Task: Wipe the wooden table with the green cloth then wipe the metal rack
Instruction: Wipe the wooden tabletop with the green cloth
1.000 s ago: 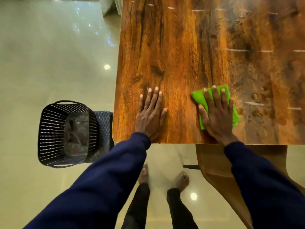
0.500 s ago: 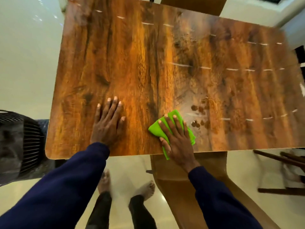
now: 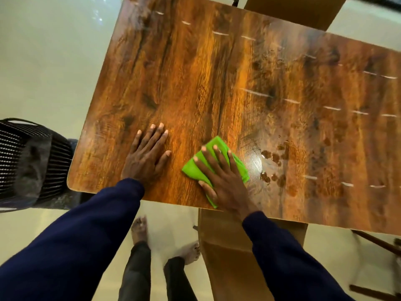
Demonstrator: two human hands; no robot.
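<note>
Your right hand [image 3: 223,179] presses flat, fingers spread, on the green cloth [image 3: 196,168] near the wooden table [image 3: 217,72]'s near edge. Your left hand [image 3: 145,157] rests open on bare wood just left. Wet spots [image 3: 275,161] glisten right of the cloth. A black slatted basket [image 3: 26,161] stands on the glossy pale floor [image 3: 43,61], far left.

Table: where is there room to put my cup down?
The wooden table is bare beyond both hands up to its far edge, and from the left hand to the near-left corner. Crowded: right hand pressing the green cloth, wet spots beside it.
</note>
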